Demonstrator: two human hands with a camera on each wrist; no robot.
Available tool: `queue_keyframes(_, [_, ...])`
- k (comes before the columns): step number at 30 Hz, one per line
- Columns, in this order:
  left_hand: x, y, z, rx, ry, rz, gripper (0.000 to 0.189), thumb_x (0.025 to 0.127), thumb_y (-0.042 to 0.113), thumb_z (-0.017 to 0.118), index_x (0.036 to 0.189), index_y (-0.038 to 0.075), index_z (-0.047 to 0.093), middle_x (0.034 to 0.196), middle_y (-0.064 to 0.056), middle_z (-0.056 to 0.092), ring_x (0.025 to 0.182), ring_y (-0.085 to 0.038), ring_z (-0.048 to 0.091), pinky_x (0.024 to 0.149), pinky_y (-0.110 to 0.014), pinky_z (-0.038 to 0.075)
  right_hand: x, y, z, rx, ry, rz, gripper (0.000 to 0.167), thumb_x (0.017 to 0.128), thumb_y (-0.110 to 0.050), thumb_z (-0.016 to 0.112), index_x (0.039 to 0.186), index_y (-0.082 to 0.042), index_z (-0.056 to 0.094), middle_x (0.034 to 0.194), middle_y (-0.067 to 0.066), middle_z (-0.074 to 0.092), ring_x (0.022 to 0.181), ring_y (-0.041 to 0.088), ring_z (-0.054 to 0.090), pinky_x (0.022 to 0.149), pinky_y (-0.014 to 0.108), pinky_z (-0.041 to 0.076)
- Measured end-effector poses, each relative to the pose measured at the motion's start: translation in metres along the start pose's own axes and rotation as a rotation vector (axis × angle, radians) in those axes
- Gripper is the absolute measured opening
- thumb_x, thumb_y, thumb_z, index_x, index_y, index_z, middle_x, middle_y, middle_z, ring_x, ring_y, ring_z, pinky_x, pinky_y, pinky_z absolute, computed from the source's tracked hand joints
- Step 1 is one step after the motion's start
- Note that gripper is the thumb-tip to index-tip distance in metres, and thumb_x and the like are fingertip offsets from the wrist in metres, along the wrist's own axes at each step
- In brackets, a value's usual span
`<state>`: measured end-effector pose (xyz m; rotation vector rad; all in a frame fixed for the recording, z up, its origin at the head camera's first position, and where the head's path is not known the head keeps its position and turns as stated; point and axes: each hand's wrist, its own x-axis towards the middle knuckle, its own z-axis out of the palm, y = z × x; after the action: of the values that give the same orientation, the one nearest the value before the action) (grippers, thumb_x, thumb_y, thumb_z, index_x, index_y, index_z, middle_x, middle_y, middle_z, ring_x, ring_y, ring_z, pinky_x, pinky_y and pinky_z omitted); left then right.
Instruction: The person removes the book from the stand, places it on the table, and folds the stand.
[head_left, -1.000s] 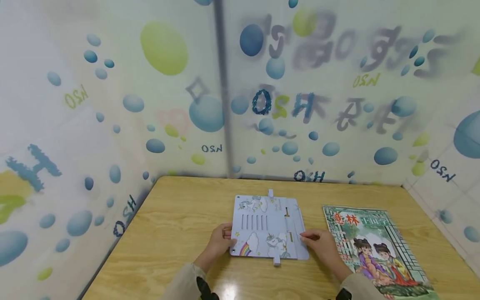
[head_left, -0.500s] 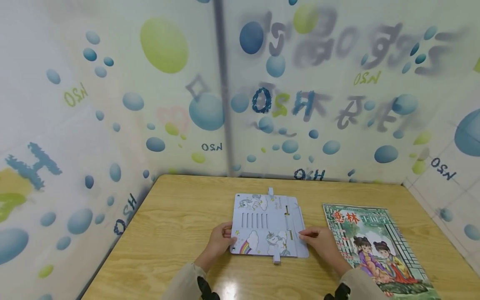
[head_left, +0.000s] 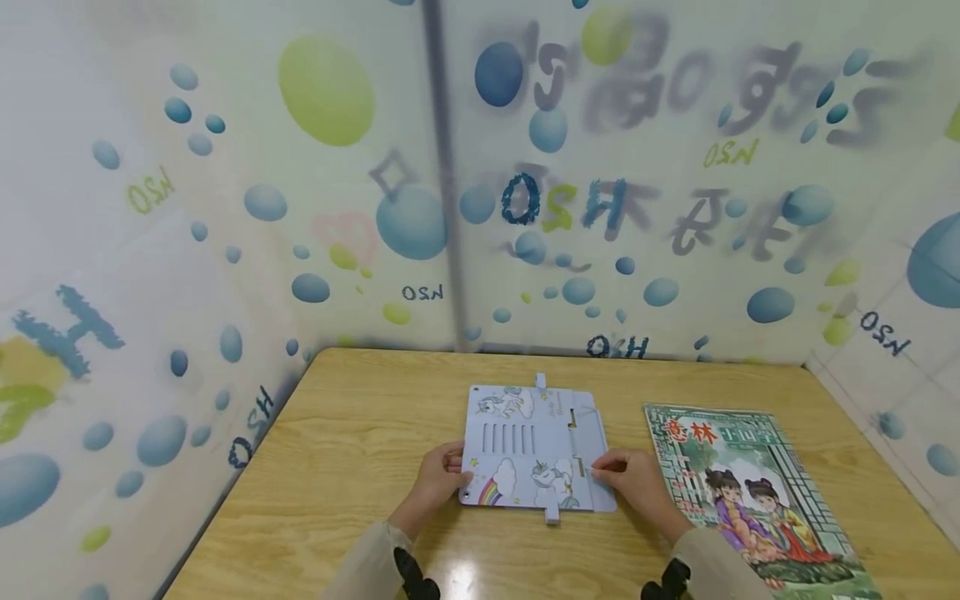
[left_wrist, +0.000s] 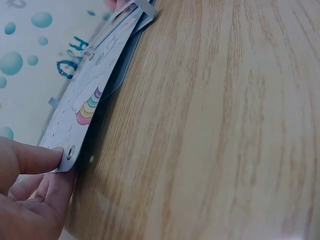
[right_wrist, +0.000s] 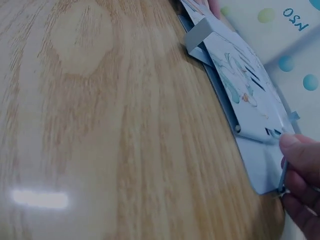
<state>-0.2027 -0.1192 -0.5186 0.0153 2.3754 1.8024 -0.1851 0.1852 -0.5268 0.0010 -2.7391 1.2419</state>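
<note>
A flat, pale lilac book stand (head_left: 517,446) printed with unicorns, clouds and a rainbow lies over the table, folded down. It has a row of slots, and a small clip juts from its far and near edges. My left hand (head_left: 441,479) pinches its near left corner, thumb on top beside a round hole and fingers underneath, as the left wrist view shows. My right hand (head_left: 636,482) pinches the plate's right side, thumb (right_wrist: 299,150) by the small slots and fingers below the edge. A lower panel (right_wrist: 260,165) shows beneath the printed plate.
A colourful magazine (head_left: 757,500) with two drawn figures lies at the right of the wooden table (head_left: 337,417), close to my right forearm. Walls covered in blue and green bubbles (head_left: 412,222) rise behind the table and at both sides.
My right hand's fingertips have shifted slightly left, further over the stand's right side. The left hand keeps its pinch on the corner, and the stand stays nearly where it was.
</note>
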Motion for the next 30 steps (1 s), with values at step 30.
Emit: queue_keyframes(30, [0.003,0.008,-0.011,0.086,-0.063,-0.034,0.046,0.074,-0.008,0.069,0.117,-0.010,0.051,0.089,-0.014,0.058,0.078,-0.019,0.055,0.065,-0.028,0.049,-0.007,-0.018,-0.011,0.012,-0.160,0.026,0.005,0.078,-0.004,0.070,0.083,-0.005,0.069,0.079,-0.001,0.063,0.072,0.012,0.056,0.063,0.027,0.047])
